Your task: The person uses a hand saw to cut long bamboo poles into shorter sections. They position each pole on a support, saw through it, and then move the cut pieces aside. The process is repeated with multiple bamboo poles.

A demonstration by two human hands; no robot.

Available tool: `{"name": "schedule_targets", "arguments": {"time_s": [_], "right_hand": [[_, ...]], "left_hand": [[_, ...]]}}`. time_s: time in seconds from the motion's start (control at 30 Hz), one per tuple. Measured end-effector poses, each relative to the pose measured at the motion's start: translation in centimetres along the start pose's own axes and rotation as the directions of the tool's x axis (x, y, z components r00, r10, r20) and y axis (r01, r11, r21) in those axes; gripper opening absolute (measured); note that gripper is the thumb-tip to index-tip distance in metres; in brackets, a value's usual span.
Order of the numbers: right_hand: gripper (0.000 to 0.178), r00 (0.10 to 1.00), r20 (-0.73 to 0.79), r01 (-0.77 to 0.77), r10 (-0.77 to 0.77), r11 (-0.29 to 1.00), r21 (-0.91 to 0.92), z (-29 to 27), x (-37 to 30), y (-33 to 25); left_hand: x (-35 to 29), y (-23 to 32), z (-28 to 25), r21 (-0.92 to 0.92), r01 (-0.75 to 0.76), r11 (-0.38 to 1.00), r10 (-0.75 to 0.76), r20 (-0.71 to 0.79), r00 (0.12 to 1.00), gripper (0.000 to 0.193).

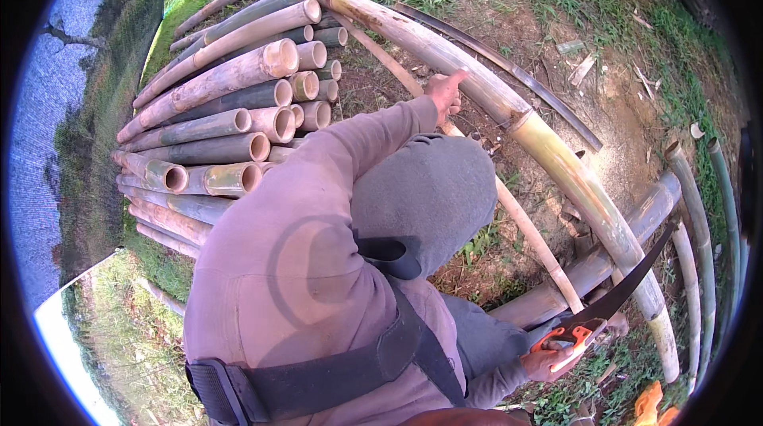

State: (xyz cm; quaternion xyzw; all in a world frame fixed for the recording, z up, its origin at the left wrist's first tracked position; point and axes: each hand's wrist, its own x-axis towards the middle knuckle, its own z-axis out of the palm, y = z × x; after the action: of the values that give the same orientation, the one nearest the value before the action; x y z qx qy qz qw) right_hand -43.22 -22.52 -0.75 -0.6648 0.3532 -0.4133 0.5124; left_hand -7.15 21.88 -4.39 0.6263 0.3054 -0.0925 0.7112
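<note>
My right hand (550, 360) grips the orange handle of a handsaw (628, 287). Its dark blade crosses a long yellowish bamboo pole (568, 168) near the pole's near end; whether the teeth bite into it I cannot tell. Farther along, my left hand (447, 95) is at the pole's near side, one digit laid on its surface and the other fingers curled, partly hidden. A thin pale pole (524, 219) runs beneath that hand and beside my bent knee. Under the bamboo pole lies a thick greyish bamboo log (584, 273), set crosswise.
A stack of cut bamboo poles (230, 108) stands on my left, open ends toward me. A dark split strip (517, 72) lies beyond the pole. More poles (699, 235) are at right, with an orange object (650, 406) at lower right. Wood scraps (582, 68) dot the ground.
</note>
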Motion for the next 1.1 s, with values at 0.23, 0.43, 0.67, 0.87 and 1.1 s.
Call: {"name": "schedule_targets", "arguments": {"time_s": [0.23, 0.43, 0.67, 0.87, 1.1], "right_hand": [[0.062, 0.988, 0.089, 0.147, -0.125, 0.937, -0.317, -1.8, 2.4, 1.0], [0.061, 0.977, 0.056, 0.211, -0.205, 0.895, -0.392, 0.3, 0.2, -0.7], [0.06, 0.99, 0.069, 0.138, -0.119, 0.887, -0.442, 0.6, 0.1, -2.2], [0.06, 0.976, 0.096, 0.216, -0.195, 0.845, -0.489, 0.8, 0.2, -2.4], [0.064, 0.576, 0.581, 0.747, -0.575, 0.081, -0.66, 0.9, 4.4, -3.6]], "left_hand": [[7.5, -2.4, 0.9, -0.615, 0.025, 0.788, -0.09, -0.074, 0.993, 0.096], [8.4, -1.8, 1.1, -0.659, 0.043, 0.751, -0.006, 0.057, 0.998, 0.085], [6.7, -0.3, 0.1, -0.681, 0.094, 0.726, -0.026, 0.109, 0.994, 0.082], [5.9, 0.2, 1.9, -0.649, 0.096, 0.755, -0.066, 0.071, 0.995, 0.088], [8.1, -0.6, 0.4, -0.618, 0.055, 0.784, -0.201, -0.169, 0.965, 0.084]]}}
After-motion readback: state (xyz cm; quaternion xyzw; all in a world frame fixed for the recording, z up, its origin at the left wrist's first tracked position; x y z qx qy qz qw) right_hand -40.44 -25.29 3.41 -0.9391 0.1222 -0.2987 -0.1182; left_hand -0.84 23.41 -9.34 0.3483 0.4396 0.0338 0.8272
